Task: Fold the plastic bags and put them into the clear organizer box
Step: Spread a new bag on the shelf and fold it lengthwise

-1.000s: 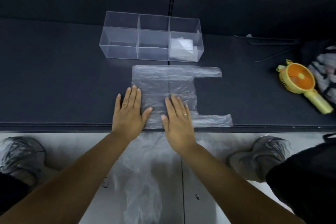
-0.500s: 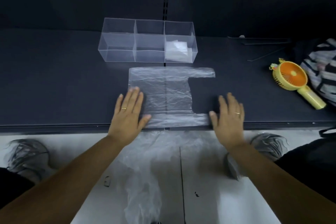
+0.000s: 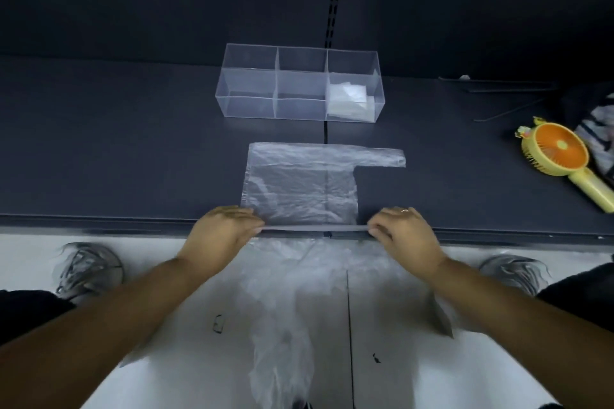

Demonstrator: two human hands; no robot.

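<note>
Lying flat, a crinkled translucent plastic bag [image 3: 299, 183]

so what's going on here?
A person is folding a clear plastic bag on the dark table. The left hand and right hand each pinch its near edge, stretched taut between them at the table's front. The organizer box behind it already holds folded plastic in its right compartment.
</note>
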